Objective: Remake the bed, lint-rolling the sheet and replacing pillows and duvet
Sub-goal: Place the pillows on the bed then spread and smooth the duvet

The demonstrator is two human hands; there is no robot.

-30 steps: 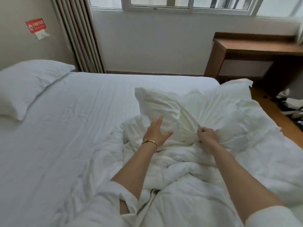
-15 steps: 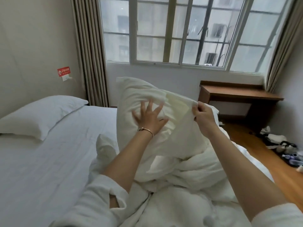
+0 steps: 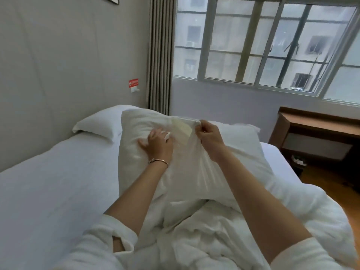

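I hold a white pillow [image 3: 194,168] up over the bed, its lower end resting on the crumpled white duvet [image 3: 204,230]. My left hand [image 3: 157,144] presses and grips the pillow's upper left face. My right hand [image 3: 209,134] pinches the open edge of the pillowcase at the top, where a cream inner flap [image 3: 182,131] shows. A second white pillow [image 3: 99,123] lies at the head of the bed by the wall. The white sheet [image 3: 58,182] lies flat on the left.
A grey wall [image 3: 68,55] runs along the left with a red sign [image 3: 133,83]. Curtain [image 3: 159,55] and window [image 3: 263,41] stand beyond the bed. A wooden desk [image 3: 319,133] stands at the right, with wood floor [image 3: 335,188] below it.
The pillow was lifted off the duvet and brought up and toward the head of the bed. My view swung left. Both hands stayed on the pillow.
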